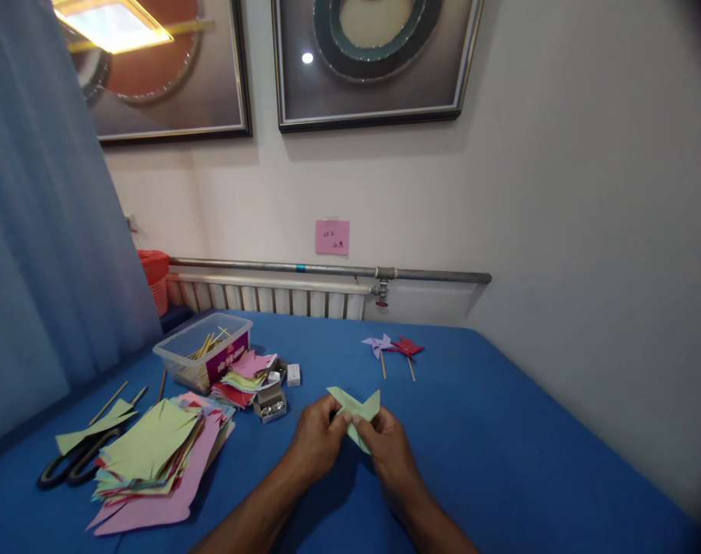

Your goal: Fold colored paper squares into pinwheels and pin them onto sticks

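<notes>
A light green piece of paper, its corners folded in like a pinwheel (368, 406), is held up over the blue table. My left hand (317, 432) pinches its left side, and my right hand (389, 445) grips it on the right. Both thumbs press together near the paper's middle, so its centre is partly hidden. Farther back lie a purple pinwheel (378, 345) and a red pinwheel (408, 348), each on a thin wooden stick.
At left are a stack of cut coloured paper (154, 438), black-handled scissors (85, 458), and a clear plastic box (174, 355) of wooden sticks. A small open box (270, 403) of metal pins and a small white box (293, 375) stand nearer the middle. A radiator (269, 296) lines the wall.
</notes>
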`<state>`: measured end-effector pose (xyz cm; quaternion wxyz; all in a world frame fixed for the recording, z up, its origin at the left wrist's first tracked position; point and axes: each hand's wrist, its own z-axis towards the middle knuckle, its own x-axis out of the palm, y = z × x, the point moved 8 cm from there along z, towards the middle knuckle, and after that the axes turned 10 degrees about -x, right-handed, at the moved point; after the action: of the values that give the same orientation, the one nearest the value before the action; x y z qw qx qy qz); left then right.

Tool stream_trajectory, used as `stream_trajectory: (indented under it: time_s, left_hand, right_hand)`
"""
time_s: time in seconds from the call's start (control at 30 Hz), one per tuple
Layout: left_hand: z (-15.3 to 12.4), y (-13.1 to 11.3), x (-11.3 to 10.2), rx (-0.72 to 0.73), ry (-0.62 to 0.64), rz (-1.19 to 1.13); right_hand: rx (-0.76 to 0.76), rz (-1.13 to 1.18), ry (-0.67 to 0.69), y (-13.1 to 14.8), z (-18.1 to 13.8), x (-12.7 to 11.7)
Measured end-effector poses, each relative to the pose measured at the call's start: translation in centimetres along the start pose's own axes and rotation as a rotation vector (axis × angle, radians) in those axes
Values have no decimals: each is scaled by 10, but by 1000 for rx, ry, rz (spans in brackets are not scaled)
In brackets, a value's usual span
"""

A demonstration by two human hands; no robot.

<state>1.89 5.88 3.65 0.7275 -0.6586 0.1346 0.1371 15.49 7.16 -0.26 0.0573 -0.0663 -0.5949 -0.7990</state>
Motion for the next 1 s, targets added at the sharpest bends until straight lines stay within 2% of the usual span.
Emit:
stream_trajectory:
  time_s: [0.5,1.0]
  left_hand:
    - [2,5,3,-7,17,37]
    - [3,3,2,-21,65,-21]
  right_hand:
    - [7,-39,41,0,0,0]
    - [62,63,100,-6,-2,3]
